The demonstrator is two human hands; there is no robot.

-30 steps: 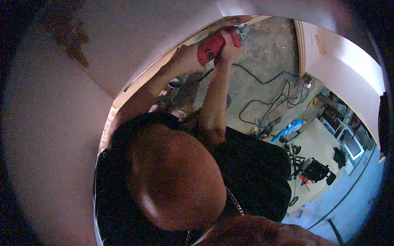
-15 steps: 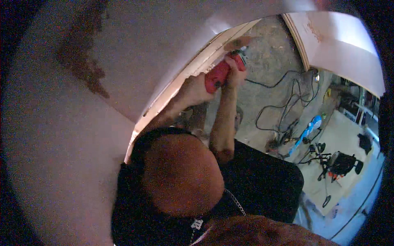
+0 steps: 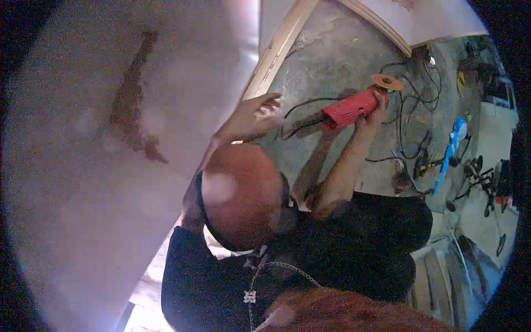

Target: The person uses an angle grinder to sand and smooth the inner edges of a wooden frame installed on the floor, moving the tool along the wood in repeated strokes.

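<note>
My right hand (image 3: 378, 108) grips a red corded angle grinder (image 3: 349, 112) by its front end, beside the head. A tan round disc (image 3: 379, 80) sits on the grinder, and its dark cord trails from the rear. The tool is held over the grey floor, apart from the wooden edge strip (image 3: 276, 51). My left hand (image 3: 264, 109) is beside the lower end of that strip, fingers loosely bent and apart, holding nothing. A big pale panel (image 3: 182, 94) with a brown stain fills the left side. Whether the left hand touches the strip or panel, I cannot tell.
Another pale panel (image 3: 442, 22) with a wooden border stands at the far right. Dark cables (image 3: 402, 130) loop over the grey floor (image 3: 326, 50). A long blue object (image 3: 451, 149) lies at the right, near several dark items. A necklace pendant (image 3: 250, 297) hangs low in view.
The grinder has moved from the wooden edge to the right, in my right hand. My left hand has let go of it. The view has shifted as well.
</note>
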